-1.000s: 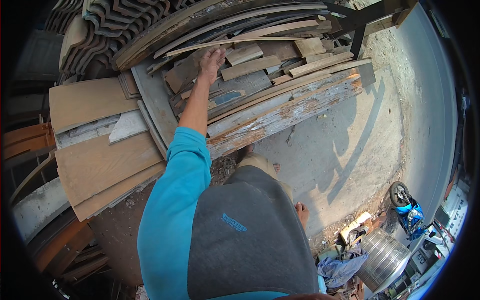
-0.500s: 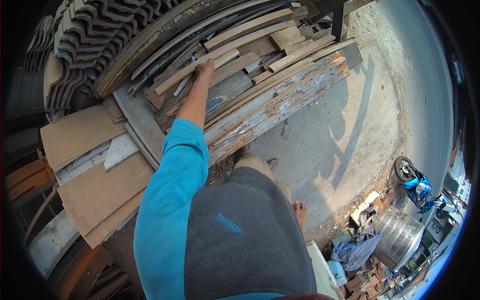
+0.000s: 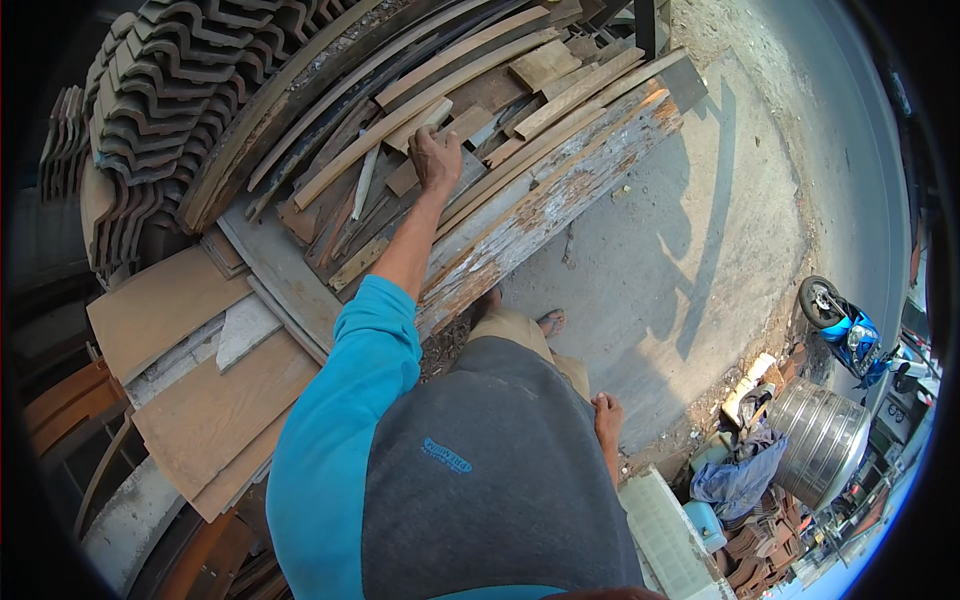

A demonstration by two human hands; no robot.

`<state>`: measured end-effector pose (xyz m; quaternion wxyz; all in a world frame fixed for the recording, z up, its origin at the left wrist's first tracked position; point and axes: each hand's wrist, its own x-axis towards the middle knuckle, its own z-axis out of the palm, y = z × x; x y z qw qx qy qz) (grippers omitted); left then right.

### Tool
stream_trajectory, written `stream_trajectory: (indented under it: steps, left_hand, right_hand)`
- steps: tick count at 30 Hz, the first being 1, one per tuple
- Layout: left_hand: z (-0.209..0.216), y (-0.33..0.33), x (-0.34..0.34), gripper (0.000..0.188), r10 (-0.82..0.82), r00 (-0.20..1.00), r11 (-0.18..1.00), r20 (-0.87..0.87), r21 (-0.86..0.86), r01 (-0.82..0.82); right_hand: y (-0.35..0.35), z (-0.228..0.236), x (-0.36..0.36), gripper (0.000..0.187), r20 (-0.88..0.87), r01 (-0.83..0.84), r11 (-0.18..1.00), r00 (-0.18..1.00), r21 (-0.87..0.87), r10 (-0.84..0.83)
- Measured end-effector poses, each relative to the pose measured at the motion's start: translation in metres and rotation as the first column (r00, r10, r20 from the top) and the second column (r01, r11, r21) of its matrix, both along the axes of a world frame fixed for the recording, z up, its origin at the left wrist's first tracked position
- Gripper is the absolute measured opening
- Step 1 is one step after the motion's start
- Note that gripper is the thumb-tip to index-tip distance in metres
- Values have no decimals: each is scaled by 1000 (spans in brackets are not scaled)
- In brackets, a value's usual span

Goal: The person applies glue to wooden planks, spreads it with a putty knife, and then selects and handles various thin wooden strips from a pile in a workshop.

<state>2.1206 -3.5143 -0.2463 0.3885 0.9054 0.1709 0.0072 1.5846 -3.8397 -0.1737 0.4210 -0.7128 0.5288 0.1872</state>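
My left hand point(image 3: 436, 158) reaches into a pile of scrap wood, its fingers bent over a short brown board point(image 3: 402, 179). My palm hides the board's middle. Close beside it lie a pale short wood piece point(image 3: 421, 122) and a thin white strip point(image 3: 366, 184). A long light-brown wood strip point(image 3: 372, 137) runs just beyond my fingers. On the near side of the pile, a thick weathered plank point(image 3: 560, 210) with peeling white paint stands on edge. My right hand point(image 3: 607, 416) hangs by my right side, loosely bent, with nothing visible in it.
Stacked roof tiles point(image 3: 170, 110) rise at the far left, and flat brown boards point(image 3: 215, 425) lie left of me. Concrete ground point(image 3: 640, 260) borders a road on the right. A metal drum point(image 3: 820, 440), a blue motorbike point(image 3: 850, 335) and a pale box point(image 3: 665, 535) are at the lower right.
My left hand has left the long light-brown strip and moved nearer and rightward, onto the short brown board. My right hand still hangs at my side. The view has shifted slightly.
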Motion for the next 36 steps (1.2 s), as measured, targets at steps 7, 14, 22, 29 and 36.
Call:
stream_trajectory:
  steps: [7,14,22,29,36]
  left_hand:
    - [-24,-118,18,52,-507,862,860,-16,-81,504]
    - [-45,-156,28,58,-491,846,843,-207,132,522]
    - [-19,-126,37,49,-616,781,785,-101,5,620]
    - [25,-59,25,39,-472,880,812,-60,-419,407]
    - [123,24,-75,41,-490,870,562,54,-744,362]
  right_hand:
    - [12,13,-13,41,12,145,989,989,4,-145]
    - [49,20,-74,41,-142,43,993,988,-114,-59]
    - [36,4,-85,42,-138,-71,988,989,-137,52]
    - [15,-2,-16,46,25,225,972,974,72,-227]
    - [4,29,107,56,138,-344,921,919,-184,371]
